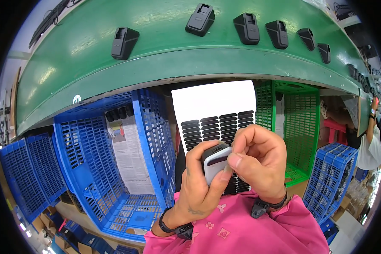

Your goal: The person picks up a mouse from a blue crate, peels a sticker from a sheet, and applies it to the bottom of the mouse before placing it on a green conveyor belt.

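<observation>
Green worktop (156,63) curving across top, black cradles (246,31) spaced out along it, more clustered toward far right. Below, at left: blue crate (136,127) with printed paper (133,156) and small dark items (119,113) inside; another blue crate (29,169) farther left. Right: green crate (300,131), then blue basket (329,178). Far right edge: co-worker (369,148), white top, arm raised by worktop.

Center: device (216,163), light grey face with dark strip, dark side, tilted, held over white sheet (213,101) with rows of black ovals. Left hand (199,182) clasped round device, fingers on far side, thumb on face. Right hand (262,161) at device's right edge, fingers curled, thumb and forefinger tips close together; cannot tell if pinching anything. Black wristbands (167,224) on both wrists. Pink clothing (237,224) below.
</observation>
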A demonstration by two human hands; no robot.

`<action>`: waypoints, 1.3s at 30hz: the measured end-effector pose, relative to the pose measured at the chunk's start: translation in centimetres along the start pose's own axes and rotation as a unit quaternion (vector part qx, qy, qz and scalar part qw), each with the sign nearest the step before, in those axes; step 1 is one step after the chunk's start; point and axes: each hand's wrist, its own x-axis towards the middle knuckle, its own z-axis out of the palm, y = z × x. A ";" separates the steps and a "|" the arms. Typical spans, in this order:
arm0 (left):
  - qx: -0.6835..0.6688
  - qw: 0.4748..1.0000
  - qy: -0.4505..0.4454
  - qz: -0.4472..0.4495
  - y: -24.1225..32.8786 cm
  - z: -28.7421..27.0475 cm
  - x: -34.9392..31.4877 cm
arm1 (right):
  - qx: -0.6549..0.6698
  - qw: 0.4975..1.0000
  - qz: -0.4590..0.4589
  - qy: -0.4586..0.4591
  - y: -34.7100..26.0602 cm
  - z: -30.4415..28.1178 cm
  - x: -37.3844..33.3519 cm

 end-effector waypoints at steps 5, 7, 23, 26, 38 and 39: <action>0.005 1.000 0.000 -0.021 0.3 0.2 0.0 | 0.006 1.000 0.003 0.000 0.0 -0.2 0.0; 0.007 1.000 0.002 -0.016 0.4 0.3 0.1 | 0.010 1.000 0.004 -0.002 0.1 -0.2 0.0; 0.035 0.999 0.022 -0.009 0.3 0.6 0.2 | -0.004 0.999 -0.029 0.020 0.4 0.1 0.0; 0.039 0.999 0.021 -0.015 0.3 0.5 0.1 | -0.013 0.999 -0.033 0.018 0.6 0.1 0.2; -0.127 0.989 0.005 -0.071 -1.2 -0.4 -0.1 | 0.019 0.997 -0.027 0.077 1.6 -0.4 0.6; -0.128 0.989 0.004 -0.071 -1.3 -0.3 0.0 | -0.004 0.998 -0.029 0.056 1.6 -0.6 0.6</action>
